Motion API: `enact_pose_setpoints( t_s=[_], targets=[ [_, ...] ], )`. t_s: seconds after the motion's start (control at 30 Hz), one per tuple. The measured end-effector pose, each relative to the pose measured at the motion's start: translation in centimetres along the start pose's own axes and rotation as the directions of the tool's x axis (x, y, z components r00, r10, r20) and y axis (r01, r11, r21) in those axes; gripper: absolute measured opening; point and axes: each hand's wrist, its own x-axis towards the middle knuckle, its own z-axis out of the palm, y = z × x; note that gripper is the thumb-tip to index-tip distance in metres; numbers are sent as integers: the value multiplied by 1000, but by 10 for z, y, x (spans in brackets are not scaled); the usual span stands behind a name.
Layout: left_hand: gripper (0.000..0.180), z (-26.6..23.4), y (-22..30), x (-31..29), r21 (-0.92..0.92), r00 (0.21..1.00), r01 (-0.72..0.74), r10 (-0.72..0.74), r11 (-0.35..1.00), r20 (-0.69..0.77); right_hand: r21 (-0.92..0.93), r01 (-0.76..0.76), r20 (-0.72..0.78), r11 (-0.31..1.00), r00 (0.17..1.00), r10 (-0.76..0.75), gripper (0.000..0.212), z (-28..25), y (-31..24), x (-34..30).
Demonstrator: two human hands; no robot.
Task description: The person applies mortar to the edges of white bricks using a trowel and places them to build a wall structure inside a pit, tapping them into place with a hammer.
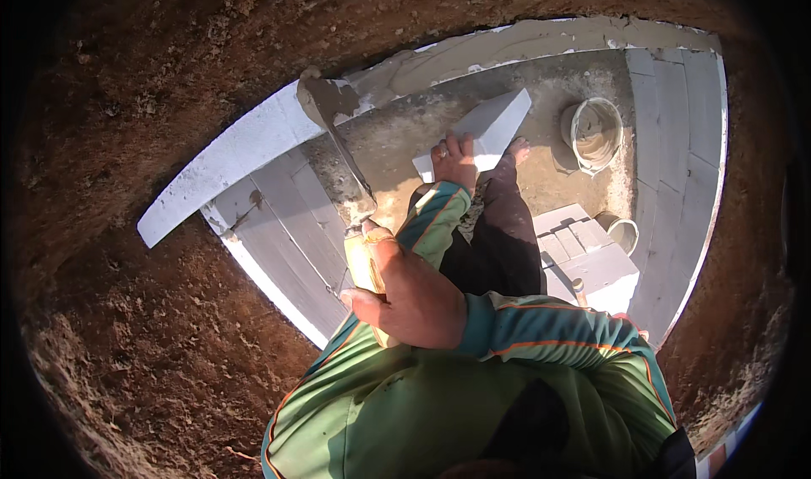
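My right hand (414,289), crossed in front of my body, is closed around the pale wooden handle of a trowel (319,106). Wet mortar coats the trowel's blade, which rests at the top of the far wall (549,46). Grey mortar covers that wall's top to the right of the blade, while its left part is bare white block. My left hand (454,162) grips the near end of a white building block (494,124), which is tilted beside my bare foot (518,149). Its lower side is hidden.
A bucket of mortar (598,137) stands at the right, with a second bucket (623,232) nearer. White blocks (591,263) are stacked beside my legs, a tool handle (579,289) upright by them. Block walls (283,234) flank both sides; an earth bank (169,82) rises close behind.
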Motion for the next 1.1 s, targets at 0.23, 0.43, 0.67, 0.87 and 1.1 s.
enact_pose_setpoints(
  t_s=[0.23,0.43,0.67,0.87,1.1],
  targets=[
    [61,-20,11,10,-14,1000,10,-9,1000,11,411,-183,93,893,983,159,57,-67,42,-21],
    [60,-17,32,2,-46,998,22,-24,999,-64,326,-138,-129,935,974,188,46,13,59,68],
    [76,-19,39,-2,-61,998,58,-56,996,26,417,-92,108,904,993,52,66,-8,4,11],
    [86,-30,44,6,-22,995,92,-91,996,45,489,-75,137,869,991,9,70,-76,23,-19],
    [84,-36,76,18,3,997,71,-71,997,13,428,-128,168,895,984,61,59,-45,39,21]
  ],
)
